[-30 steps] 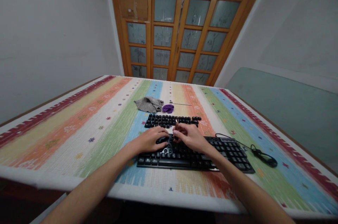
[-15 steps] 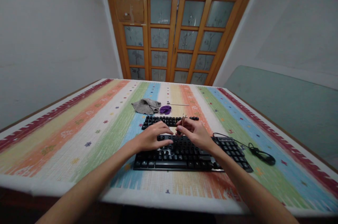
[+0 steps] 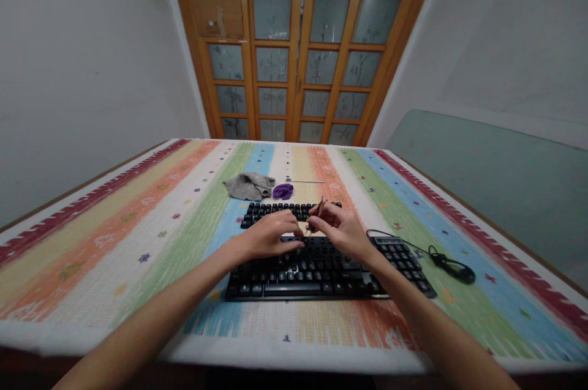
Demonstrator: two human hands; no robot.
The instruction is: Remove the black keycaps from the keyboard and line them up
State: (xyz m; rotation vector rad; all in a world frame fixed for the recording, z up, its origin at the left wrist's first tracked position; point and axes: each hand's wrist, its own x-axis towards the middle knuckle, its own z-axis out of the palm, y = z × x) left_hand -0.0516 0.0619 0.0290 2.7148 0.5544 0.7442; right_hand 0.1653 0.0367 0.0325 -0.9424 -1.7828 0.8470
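Keyboard (image 3: 321, 267) lies at 6 o'clock on my striped surface (image 3: 138, 237); my left hand (image 3: 266, 237) rests curled on its keys, my right hand (image 3: 342, 231) pinches a thin brown tool (image 3: 318, 209).

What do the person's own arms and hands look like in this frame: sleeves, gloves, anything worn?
Both forearms are bare up to the picture's lower edge, with no sleeve in view. The left hand and right hand wear no gloves. No watch, bracelet or ring can be made out, though the fingers are too small to be sure about rings.
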